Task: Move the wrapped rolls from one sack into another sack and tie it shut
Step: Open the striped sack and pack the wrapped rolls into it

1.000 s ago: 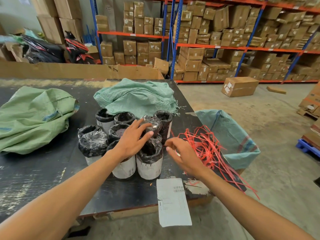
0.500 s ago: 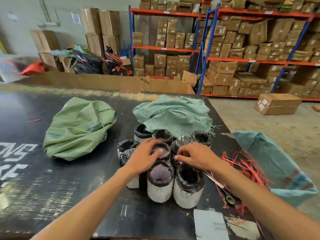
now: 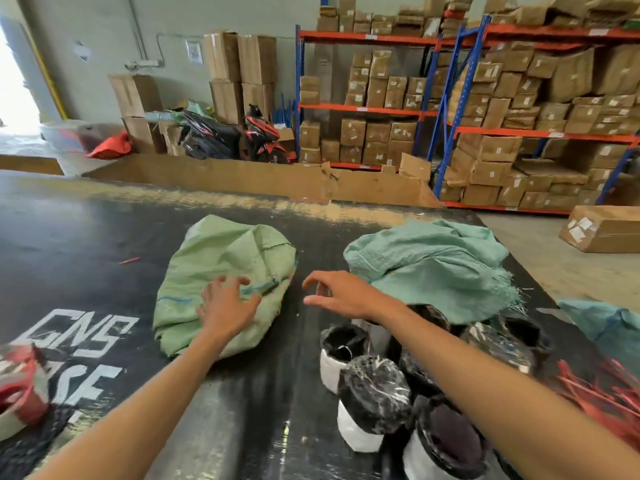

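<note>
Crumpled light-green sack lying flat, teal sack heaped behind upright black-wrapped rolls, well apart

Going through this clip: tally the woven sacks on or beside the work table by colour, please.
Light green sack: 1, beneath the left hand
Teal sacks: 2, one heaped on top, one at the far right edge
Total: 3
</note>
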A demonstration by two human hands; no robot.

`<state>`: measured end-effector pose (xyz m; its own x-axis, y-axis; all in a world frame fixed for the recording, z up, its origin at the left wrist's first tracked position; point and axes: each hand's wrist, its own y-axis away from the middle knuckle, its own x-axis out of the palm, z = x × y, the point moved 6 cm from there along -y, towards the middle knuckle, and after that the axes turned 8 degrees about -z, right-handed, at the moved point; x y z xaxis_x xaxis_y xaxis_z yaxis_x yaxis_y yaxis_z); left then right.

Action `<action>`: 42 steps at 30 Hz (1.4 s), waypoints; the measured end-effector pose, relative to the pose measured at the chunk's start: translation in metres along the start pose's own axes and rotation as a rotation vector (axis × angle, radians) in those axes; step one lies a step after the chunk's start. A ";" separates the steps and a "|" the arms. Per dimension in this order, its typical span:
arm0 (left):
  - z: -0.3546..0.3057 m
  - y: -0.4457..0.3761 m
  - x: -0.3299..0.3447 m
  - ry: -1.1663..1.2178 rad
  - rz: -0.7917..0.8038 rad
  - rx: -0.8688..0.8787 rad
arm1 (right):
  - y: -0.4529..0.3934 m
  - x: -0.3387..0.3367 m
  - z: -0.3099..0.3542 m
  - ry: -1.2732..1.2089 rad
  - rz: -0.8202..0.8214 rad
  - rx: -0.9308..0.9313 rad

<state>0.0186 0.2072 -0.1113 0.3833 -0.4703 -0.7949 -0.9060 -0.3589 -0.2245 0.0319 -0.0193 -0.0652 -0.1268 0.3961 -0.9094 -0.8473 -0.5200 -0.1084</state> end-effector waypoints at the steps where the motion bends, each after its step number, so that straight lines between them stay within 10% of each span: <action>1: 0.022 -0.006 -0.002 -0.076 -0.005 -0.073 | -0.015 0.012 0.008 -0.003 0.047 -0.001; 6: 0.112 -0.020 0.012 -0.233 0.174 -0.347 | -0.072 0.074 0.037 -0.029 0.189 0.067; 11: 0.117 -0.044 0.006 0.002 -0.053 -0.172 | -0.098 0.109 0.041 0.123 0.182 0.149; 18: 0.041 -0.073 -0.071 0.616 -0.262 0.163 | -0.130 0.028 0.036 0.028 -0.351 0.196; 22: 0.017 -0.091 -0.094 0.540 -0.196 0.149 | -0.129 -0.059 0.047 -0.015 -0.860 0.074; 27: 0.022 -0.110 -0.093 0.936 -0.136 -0.193 | -0.115 -0.103 0.039 0.079 -0.986 0.080; 34: 0.081 -0.117 -0.073 1.144 -0.206 -0.657 | -0.103 -0.127 -0.053 -0.597 -1.005 0.648; 42: 0.084 -0.098 -0.053 1.125 -0.202 -0.784 | -0.101 -0.124 -0.042 -1.343 -0.746 0.591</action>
<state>0.0720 0.3354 -0.0941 0.7713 -0.6121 0.1746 -0.6250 -0.6764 0.3897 0.1547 -0.0477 0.0414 0.3123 0.9071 0.2821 -0.9498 0.2929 0.1098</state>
